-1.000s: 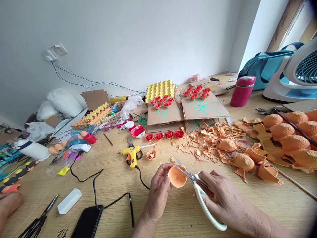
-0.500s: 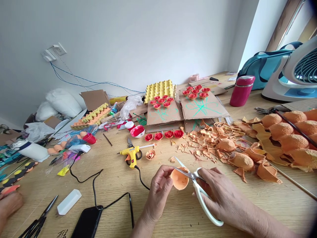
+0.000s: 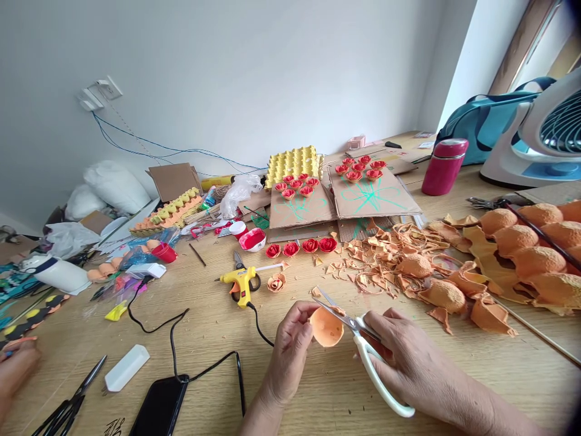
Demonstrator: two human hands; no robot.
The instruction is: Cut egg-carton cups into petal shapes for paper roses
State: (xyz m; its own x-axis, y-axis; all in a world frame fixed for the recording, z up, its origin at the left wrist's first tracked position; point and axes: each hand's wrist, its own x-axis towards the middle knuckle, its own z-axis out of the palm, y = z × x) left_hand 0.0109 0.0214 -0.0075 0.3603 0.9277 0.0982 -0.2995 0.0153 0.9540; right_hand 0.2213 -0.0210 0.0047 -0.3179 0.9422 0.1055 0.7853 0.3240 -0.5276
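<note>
Between thumb and fingers, my left hand point(image 3: 293, 348) pinches an orange egg carton cup point(image 3: 325, 330) by its left side, its hollow turned toward me. My right hand point(image 3: 399, 351) grips white-handled scissors point(image 3: 381, 381), fingers through the loops. The blades are parted and lie at the cup's upper rim. Beyond the cup sits a small scrap point(image 3: 316, 292). A paper rose of unpainted orange pulp point(image 3: 276, 282) lies near the yellow glue gun point(image 3: 242, 283).
Orange scraps point(image 3: 376, 266) and an egg carton point(image 3: 521, 242) fill the right. Red roses point(image 3: 309, 245) stand before cardboard sheets point(image 3: 372, 197). A phone point(image 3: 158, 406), black scissors point(image 3: 72, 399) and a cable point(image 3: 209, 369) lie left. Another person's hand point(image 3: 18, 369) is at the left edge.
The cup and scissors have shifted slightly left, and the scissors' blades stand a little wider apart. The other person's hand at the left edge has moved slightly.
</note>
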